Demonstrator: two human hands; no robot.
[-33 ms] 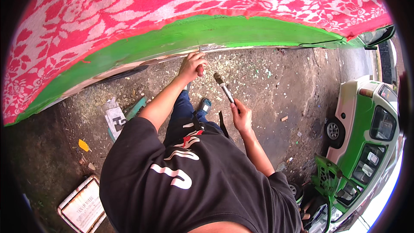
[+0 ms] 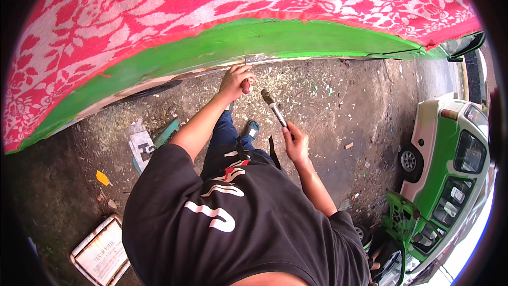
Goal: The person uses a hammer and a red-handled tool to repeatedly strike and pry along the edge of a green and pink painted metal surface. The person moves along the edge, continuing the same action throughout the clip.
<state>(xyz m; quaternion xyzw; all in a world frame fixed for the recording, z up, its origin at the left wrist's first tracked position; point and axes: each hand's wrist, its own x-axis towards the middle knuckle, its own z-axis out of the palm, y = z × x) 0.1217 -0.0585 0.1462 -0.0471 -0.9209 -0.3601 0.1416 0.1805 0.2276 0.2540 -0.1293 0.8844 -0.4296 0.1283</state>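
Note:
My left hand [image 2: 234,82] is closed round a red-handled tool [image 2: 245,87] with a thin shank, perhaps a screwdriver or chisel. Its shank points away from me at the lower edge of a green vehicle panel [image 2: 222,47], where bare and pale patches show; whether the tip touches is unclear. In my right hand [image 2: 297,143] is a hammer [image 2: 275,108], gripped low on its handle. The hammer's head is a short way right of the red handle, apart from it. A red and white floral cloth [image 2: 211,0] covers the panel's upper part.
Pale chips [image 2: 312,82] litter the ground below the panel. To the left lie a printed white bag [image 2: 141,142], a yellow scrap [image 2: 103,178] and a framed sign [image 2: 103,251]. A green and white van [image 2: 447,169] stands at right, with a green door panel [image 2: 400,214] jutting out.
The hammer's head has shifted very slightly left, toward the red-handled tool. My left hand looks the same.

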